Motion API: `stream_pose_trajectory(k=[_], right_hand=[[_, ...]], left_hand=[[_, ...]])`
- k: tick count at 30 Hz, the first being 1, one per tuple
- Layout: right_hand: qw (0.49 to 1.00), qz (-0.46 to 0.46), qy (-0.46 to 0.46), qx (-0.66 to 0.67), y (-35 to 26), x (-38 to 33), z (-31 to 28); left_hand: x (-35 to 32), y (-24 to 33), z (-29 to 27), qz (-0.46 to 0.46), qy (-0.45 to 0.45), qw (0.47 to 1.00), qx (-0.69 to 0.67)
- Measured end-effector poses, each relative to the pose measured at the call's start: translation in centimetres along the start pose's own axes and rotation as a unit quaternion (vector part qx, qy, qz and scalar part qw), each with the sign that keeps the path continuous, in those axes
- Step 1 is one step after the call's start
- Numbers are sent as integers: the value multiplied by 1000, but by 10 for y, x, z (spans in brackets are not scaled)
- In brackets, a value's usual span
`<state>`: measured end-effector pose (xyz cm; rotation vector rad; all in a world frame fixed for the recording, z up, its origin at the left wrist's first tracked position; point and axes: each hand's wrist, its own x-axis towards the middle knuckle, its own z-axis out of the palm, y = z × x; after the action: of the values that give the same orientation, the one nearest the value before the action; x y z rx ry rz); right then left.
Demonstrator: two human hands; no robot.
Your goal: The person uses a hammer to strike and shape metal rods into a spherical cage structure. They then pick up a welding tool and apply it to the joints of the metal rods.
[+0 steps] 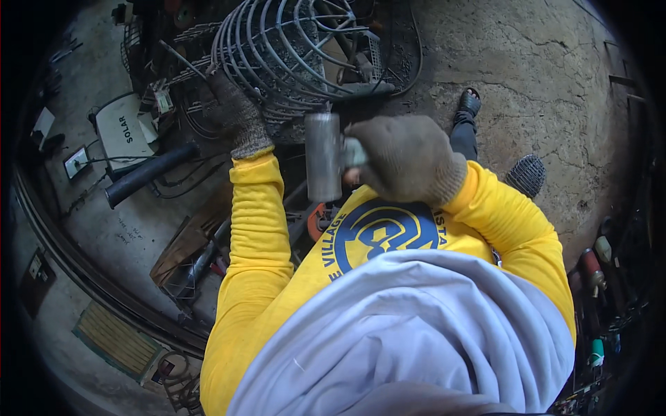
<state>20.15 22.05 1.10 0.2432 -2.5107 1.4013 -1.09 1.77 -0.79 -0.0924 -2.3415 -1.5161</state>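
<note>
Gripping a hammer (325, 156) by its handle, your gloved right hand (406, 159) holds the steel head upright in front of your chest. Your gloved left hand (232, 111) is closed on the rim of a round wire cage (291, 48) lying on the concrete floor (527, 69).

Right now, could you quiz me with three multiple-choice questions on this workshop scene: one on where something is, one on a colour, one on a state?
1. Where is the left hand?
A. on the wire cage
B. on the black hose
C. in a pocket

2. What colour are the sleeves?
A. red
B. yellow
C. green

3. How is the right hand?
A. open and empty
B. flat on the floor
C. closed around a hammer

Answers:
1 A, the glove grips the cage's rim.
2 B, both arms show bright yellow cloth.
3 C, the glove wraps the handle beside the grey metal head.
</note>
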Motion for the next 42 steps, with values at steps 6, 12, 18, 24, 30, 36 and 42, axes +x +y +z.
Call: stream_pose_trajectory(k=[6, 12, 18, 24, 30, 36, 42], right_hand=[[993, 97, 42, -56, 47, 8, 5], [997, 41, -61, 2, -5, 7, -5], [988, 148, -6, -38, 47, 11, 4], [998, 20, -66, 13, -7, 2, -5], [983, 163, 5, -82, 59, 22, 0], [999, 45, 9, 12, 7, 2, -11], [990, 128, -22, -47, 56, 17, 7]], left_hand=[[-5, 39, 12, 20, 10, 987, 160], [-5, 16, 3, 11, -3, 996, 86], [-1, 34, 11, 9, 2, 993, 113], [-3, 16, 5, 6, 11, 996, 85], [6, 36, 4, 123, -45, 968, 215], [0, 25, 6, 19, -27, 990, 137], [-3, 45, 9, 73, -5, 955, 287]])
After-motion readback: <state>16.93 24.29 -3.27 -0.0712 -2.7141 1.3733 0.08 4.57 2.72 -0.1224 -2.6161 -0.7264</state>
